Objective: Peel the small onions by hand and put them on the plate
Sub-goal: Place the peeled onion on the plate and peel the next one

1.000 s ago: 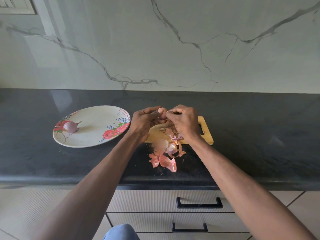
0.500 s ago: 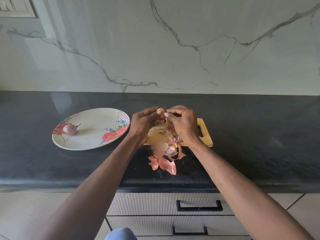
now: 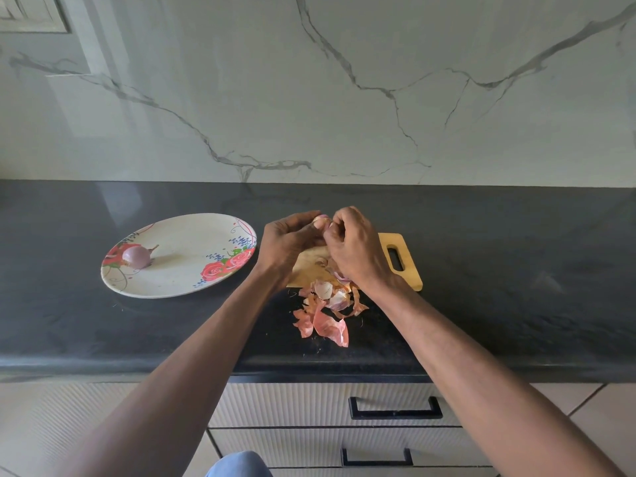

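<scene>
Both hands meet above the wooden cutting board (image 3: 406,270). My left hand (image 3: 287,242) grips a small onion (image 3: 320,221), of which only a pale tip shows between the fingers. My right hand (image 3: 354,247) pinches at that onion from the right with curled fingers. A peeled purple onion (image 3: 136,257) lies on the left side of the floral plate (image 3: 192,249), which sits on the counter left of my hands. Loose pink and brown onion skins (image 3: 325,313) lie in a heap at the board's near edge and on the counter.
The dark stone counter (image 3: 516,270) runs the full width, with a marble wall behind it. Below its front edge are white drawers with black handles (image 3: 394,409).
Both hands stay together over the board and have shifted only slightly. My right fingers have curled further over the onion's top. The plate and skins have not moved.
</scene>
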